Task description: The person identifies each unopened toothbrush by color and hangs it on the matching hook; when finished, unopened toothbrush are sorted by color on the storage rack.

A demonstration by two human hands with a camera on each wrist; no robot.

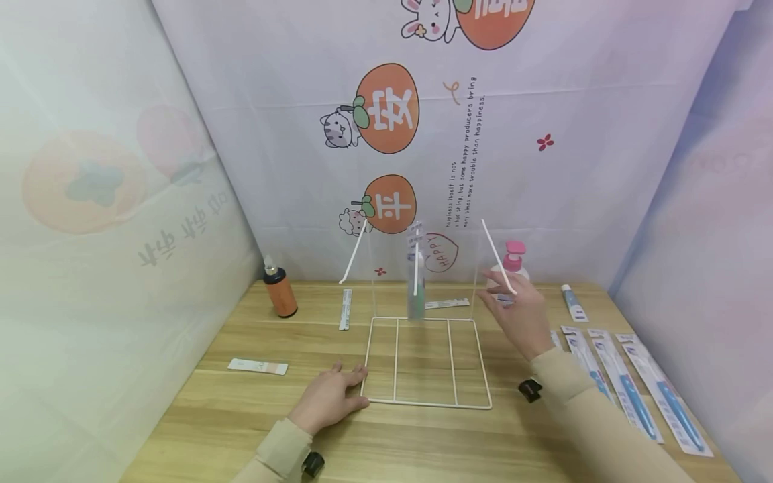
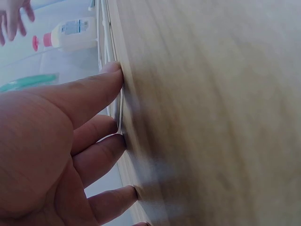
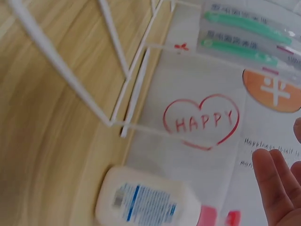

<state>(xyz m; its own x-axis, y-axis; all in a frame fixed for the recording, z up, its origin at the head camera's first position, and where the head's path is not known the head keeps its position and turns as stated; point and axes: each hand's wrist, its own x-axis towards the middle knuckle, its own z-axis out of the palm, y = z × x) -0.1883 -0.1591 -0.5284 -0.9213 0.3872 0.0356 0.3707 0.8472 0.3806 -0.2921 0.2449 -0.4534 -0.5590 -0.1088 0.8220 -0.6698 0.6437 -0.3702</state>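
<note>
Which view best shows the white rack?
Head: nearly all of the white rack shows, prongs included. Left wrist: just thin wires beside the left hand. Right wrist: larger, but cropped.

in the middle of the counter (image 1: 211, 429), a wire rack (image 1: 395, 362); on its centre hook, hanging toothbrush packs (image 1: 417, 307). back left, a bottle (image 1: 281, 293); back right, a pump bottle (image 3: 146, 200). farther right, a row of packaged toothbrushes (image 1: 625, 386), with a tube (image 1: 574, 304) behind. left of and behind the rack, stick sachets (image 1: 258, 366).
</note>
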